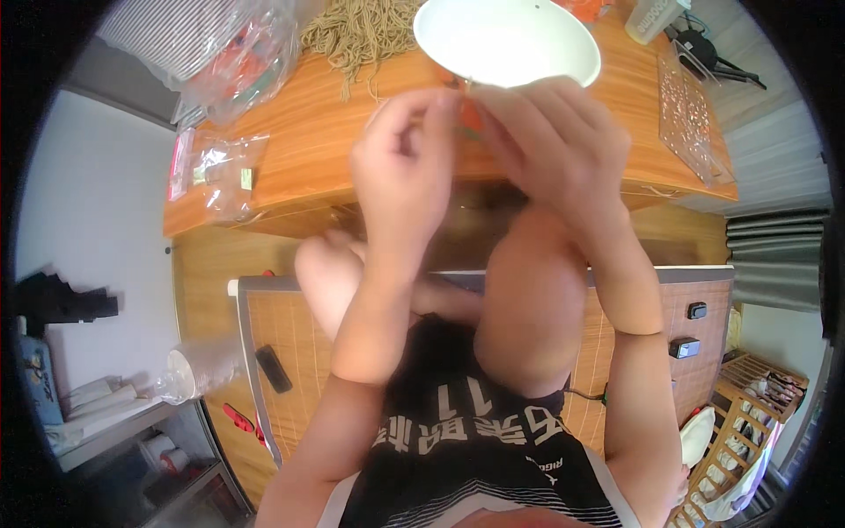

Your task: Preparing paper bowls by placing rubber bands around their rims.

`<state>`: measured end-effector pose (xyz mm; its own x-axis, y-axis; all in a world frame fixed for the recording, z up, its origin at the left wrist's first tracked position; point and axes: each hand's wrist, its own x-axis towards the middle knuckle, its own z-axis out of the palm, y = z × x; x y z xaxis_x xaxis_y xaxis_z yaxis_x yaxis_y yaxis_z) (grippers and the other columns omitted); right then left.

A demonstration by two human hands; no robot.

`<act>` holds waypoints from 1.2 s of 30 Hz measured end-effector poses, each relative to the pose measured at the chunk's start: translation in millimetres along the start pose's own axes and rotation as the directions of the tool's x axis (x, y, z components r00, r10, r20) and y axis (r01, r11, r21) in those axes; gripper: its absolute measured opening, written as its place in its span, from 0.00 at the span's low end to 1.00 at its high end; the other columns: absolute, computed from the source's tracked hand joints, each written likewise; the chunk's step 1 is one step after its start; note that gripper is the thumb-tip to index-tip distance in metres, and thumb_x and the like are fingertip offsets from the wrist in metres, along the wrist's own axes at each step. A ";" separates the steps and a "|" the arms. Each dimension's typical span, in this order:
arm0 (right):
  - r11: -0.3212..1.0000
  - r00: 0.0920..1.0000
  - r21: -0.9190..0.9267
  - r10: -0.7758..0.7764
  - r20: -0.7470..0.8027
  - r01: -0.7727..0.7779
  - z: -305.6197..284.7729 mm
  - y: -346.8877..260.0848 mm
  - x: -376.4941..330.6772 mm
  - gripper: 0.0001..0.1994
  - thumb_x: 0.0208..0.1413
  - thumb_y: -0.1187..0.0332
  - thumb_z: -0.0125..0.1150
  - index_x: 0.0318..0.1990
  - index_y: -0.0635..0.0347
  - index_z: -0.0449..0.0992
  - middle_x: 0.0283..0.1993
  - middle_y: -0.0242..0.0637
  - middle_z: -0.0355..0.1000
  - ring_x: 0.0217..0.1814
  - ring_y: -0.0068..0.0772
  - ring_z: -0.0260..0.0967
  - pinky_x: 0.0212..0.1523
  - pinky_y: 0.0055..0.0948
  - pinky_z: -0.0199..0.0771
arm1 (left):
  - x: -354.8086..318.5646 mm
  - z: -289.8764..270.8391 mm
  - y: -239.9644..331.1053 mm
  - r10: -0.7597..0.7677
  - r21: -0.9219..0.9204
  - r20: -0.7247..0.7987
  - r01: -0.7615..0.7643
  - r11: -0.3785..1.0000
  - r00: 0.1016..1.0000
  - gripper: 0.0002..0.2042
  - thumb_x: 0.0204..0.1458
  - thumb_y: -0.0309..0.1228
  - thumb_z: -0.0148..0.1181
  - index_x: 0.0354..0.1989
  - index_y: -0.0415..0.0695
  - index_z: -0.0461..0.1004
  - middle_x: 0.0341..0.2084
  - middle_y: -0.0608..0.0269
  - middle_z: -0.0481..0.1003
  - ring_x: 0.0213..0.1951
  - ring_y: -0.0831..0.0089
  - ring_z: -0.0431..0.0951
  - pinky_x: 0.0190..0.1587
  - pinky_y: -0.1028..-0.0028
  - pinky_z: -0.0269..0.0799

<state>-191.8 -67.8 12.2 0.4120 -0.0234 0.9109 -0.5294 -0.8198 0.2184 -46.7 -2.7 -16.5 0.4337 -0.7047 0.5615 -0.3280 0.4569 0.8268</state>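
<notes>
Above the front edge of the wooden table, my left hand point(403, 150) and my right hand point(563, 141) are raised close together, thumbs and fingertips pinched and almost meeting. Something small and thin seems to be between the fingertips, but blur hides its kind. A bit of orange and green shows in the gap between the hands; whether it is held or lies behind them I cannot tell. Just beyond my right hand sits a white oval bowl point(509, 40). To its left lies a tangled pile of tan cord point(361, 40).
At the table's point(299, 145) left are a clear plastic bag point(238, 70) with orange contents and small clear packets point(224, 172). On its right lie a clear sheet of small beads point(689, 119), a cup point(653, 19) and a black device point(704, 57). A phone point(274, 369) rests on the mat beside me.
</notes>
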 end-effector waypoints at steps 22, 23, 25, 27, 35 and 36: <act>-0.910 0.202 0.033 -0.056 0.978 -0.413 -1.4 -9.3 -17.4 0.15 0.69 0.57 0.54 0.55 0.54 0.72 0.18 0.18 0.61 0.14 0.13 0.52 0.17 0.15 0.50 | 20.5 -23.1 31.0 -0.451 -0.214 0.503 0.611 0.762 0.738 0.07 0.61 0.34 0.60 0.38 0.44 0.77 0.19 0.82 0.65 0.18 0.92 0.53 0.21 0.83 0.44; -0.961 0.214 -0.023 -0.085 0.973 -0.276 3.2 -11.8 -16.7 0.13 0.69 0.58 0.53 0.54 0.54 0.72 0.17 0.17 0.57 0.14 0.12 0.48 0.17 0.14 0.48 | 19.4 -23.4 30.9 -0.468 -0.217 0.526 0.644 0.733 0.710 0.07 0.61 0.34 0.60 0.38 0.44 0.76 0.18 0.83 0.61 0.18 0.91 0.53 0.21 0.83 0.44; -0.965 0.258 0.002 -0.068 0.964 -0.261 4.8 -16.3 -9.6 0.12 0.69 0.59 0.53 0.53 0.53 0.72 0.18 0.16 0.57 0.15 0.11 0.48 0.17 0.14 0.47 | 19.2 -31.5 25.6 -0.439 -0.246 0.582 0.663 0.707 0.685 0.07 0.61 0.34 0.61 0.38 0.45 0.78 0.20 0.81 0.67 0.19 0.92 0.56 0.21 0.84 0.46; -0.968 0.300 0.024 -0.054 0.952 -0.249 6.3 -17.0 -9.6 0.10 0.69 0.60 0.53 0.51 0.52 0.72 0.18 0.16 0.57 0.16 0.10 0.48 0.17 0.14 0.46 | 19.1 -33.6 25.0 -0.406 -0.276 0.631 0.681 0.678 0.660 0.06 0.61 0.34 0.61 0.38 0.46 0.79 0.22 0.80 0.72 0.20 0.92 0.59 0.22 0.85 0.47; -0.752 0.062 0.255 0.276 0.959 -0.608 -11.4 -25.2 -15.4 0.13 0.65 0.55 0.58 0.46 0.52 0.80 0.35 0.18 0.68 0.37 0.12 0.61 0.39 0.21 0.63 | 23.0 -16.0 18.4 -0.409 -0.275 0.198 0.451 0.849 0.891 0.07 0.61 0.33 0.61 0.41 0.42 0.77 0.18 0.80 0.67 0.20 0.91 0.56 0.22 0.84 0.49; -0.753 0.060 0.256 0.278 0.959 -0.607 -11.2 -25.9 -16.9 0.13 0.65 0.55 0.58 0.46 0.52 0.80 0.35 0.18 0.68 0.37 0.12 0.61 0.39 0.21 0.63 | 21.9 -12.0 15.9 -0.409 -0.274 0.201 0.452 0.849 0.890 0.07 0.61 0.33 0.61 0.41 0.42 0.77 0.18 0.80 0.67 0.20 0.91 0.56 0.22 0.84 0.49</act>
<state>-193.4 -39.7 -5.0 0.5887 -0.7778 -0.2201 0.3385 0.4845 -0.8066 -32.2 -4.4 9.3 0.3512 -0.9235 0.1545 0.1480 0.2177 0.9647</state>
